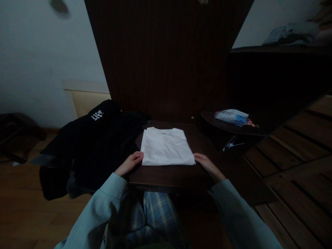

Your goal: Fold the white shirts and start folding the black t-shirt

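Observation:
A white T-shirt lies folded into a neat rectangle on the dark wooden desk, its collar toward the back. My left hand pinches the shirt's near left corner between thumb and fingers. At the near right corner, my right hand holds the fabric the same way. The shirt's front edge runs straight between both hands and rests on the desktop.
Dark clothes with white lettering are heaped left of the desk. On a rounded shelf at the right sits a plastic packet. A tall dark panel rises behind. Wooden slats show at far right.

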The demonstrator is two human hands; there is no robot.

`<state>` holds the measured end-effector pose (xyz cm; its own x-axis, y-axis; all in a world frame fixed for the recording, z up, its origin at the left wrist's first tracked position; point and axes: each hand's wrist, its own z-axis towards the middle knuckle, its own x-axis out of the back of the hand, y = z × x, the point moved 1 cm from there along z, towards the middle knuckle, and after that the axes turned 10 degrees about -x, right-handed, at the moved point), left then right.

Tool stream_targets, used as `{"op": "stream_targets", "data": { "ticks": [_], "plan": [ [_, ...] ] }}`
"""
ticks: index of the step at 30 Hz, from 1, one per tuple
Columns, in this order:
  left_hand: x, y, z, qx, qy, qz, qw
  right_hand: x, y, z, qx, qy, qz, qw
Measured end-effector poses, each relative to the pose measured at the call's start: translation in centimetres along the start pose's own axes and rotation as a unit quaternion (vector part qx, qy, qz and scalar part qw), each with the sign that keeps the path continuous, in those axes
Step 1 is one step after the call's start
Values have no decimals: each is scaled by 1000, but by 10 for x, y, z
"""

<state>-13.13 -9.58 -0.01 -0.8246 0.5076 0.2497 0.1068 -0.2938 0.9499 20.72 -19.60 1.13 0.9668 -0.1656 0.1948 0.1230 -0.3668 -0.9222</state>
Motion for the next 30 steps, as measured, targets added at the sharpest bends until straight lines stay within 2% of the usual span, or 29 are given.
{"op": "stream_targets", "data": {
  "ticks": [9, 16, 22, 28, 30],
  "plan": [
    [-1, 0, 1, -21, -1, 9, 1000, 0, -3, -7, -19, -30, 38, 999],
    [-12, 2, -3, -11, 82, 7, 997, -4, -3, -5, -1, 28, 52, 998],
    [-14, 7, -10, -36, 136, 16, 990, -4, 1, -9, 27, 79, 97, 992],
    [-16, 5, -11, -48, 175, 62, 981, -5, 5, -9, 40, 90, 92, 991],
    [-17, 5, -10, -50, 162, 84, 982, -3, 6, -9, 39, 77, 70, 994]
  ]
}}
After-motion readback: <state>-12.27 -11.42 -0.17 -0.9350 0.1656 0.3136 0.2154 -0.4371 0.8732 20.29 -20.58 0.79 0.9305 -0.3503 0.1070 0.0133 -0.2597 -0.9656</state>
